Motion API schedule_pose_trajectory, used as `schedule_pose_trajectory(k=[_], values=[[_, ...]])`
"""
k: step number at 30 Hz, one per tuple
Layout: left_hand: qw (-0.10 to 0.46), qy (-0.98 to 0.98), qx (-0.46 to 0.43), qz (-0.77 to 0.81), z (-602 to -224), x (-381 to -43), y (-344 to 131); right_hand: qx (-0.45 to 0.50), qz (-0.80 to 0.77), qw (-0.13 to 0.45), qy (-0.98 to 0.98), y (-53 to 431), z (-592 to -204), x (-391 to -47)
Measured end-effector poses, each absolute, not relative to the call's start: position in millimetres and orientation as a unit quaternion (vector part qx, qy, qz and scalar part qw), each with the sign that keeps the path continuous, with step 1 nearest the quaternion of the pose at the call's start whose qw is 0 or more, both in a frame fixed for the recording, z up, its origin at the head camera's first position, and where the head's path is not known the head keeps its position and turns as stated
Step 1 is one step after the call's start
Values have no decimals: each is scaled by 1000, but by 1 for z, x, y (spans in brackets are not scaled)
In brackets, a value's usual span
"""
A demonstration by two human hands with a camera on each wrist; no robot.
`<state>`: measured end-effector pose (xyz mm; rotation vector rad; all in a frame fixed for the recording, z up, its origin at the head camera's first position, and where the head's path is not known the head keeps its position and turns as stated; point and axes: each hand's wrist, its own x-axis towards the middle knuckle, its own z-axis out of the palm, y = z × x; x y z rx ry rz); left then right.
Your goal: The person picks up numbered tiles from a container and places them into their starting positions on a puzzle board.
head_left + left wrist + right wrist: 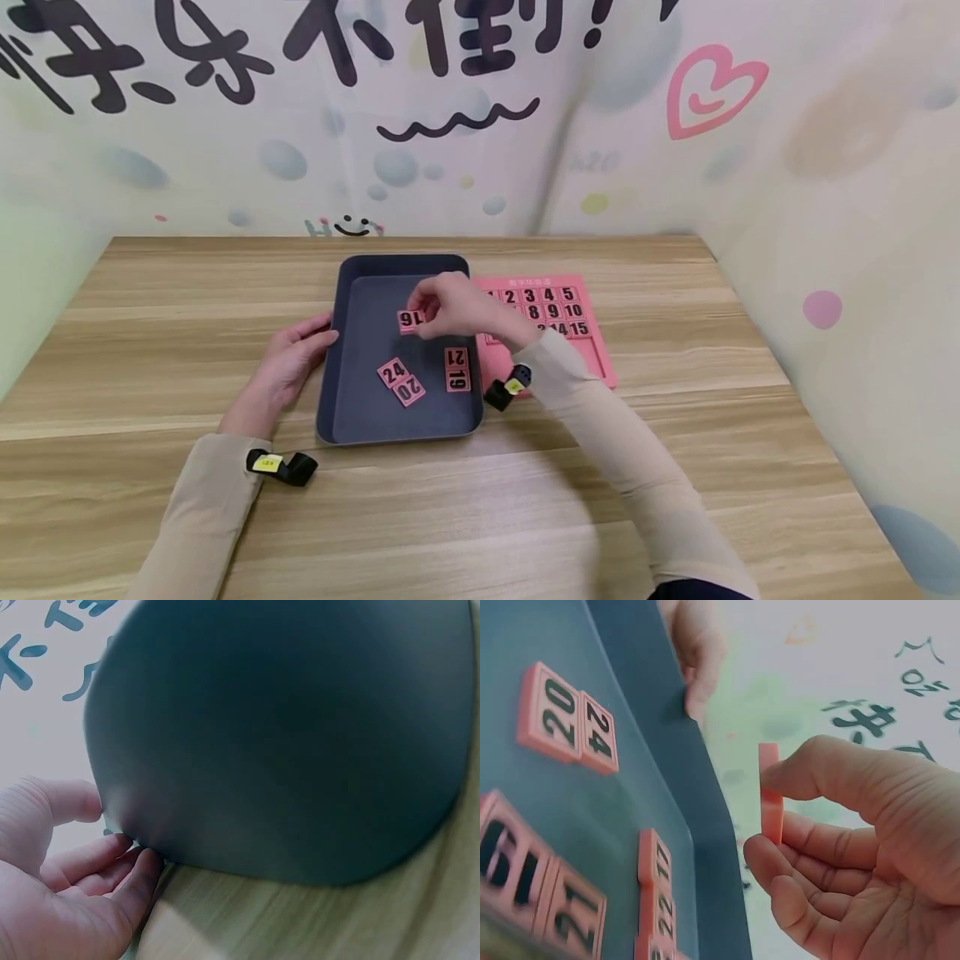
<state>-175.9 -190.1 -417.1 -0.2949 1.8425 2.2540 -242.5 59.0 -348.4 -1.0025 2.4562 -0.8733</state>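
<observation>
Fingers (810, 780) pinch flat tile (770, 793) (pink).

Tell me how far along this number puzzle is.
Tiles 2 to 15 already sit in the pink board. The right hand pinches tile 16 above the tray, which the left hand steadies. Tiles 19, 20, 21 and 24 wait in the tray.

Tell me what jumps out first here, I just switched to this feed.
The right hand pinches a pink number tile marked 16 above the dark tray at the table's centre. Tiles 24, 20, 21 and 19 lie in the tray. The left hand rests against its left wall; the pink number board lies to its right.
</observation>
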Motion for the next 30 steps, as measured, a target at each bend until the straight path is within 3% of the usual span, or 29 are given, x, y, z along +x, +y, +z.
schedule_pose_trajectory(k=[15,30], values=[[112,627,-103,764,-417,-176,-190,-296,-326,123,889,157,-372,-220],[116,633,-106,758,-417,-176,-189,-305,-270,129,904,177,-400,-208]])
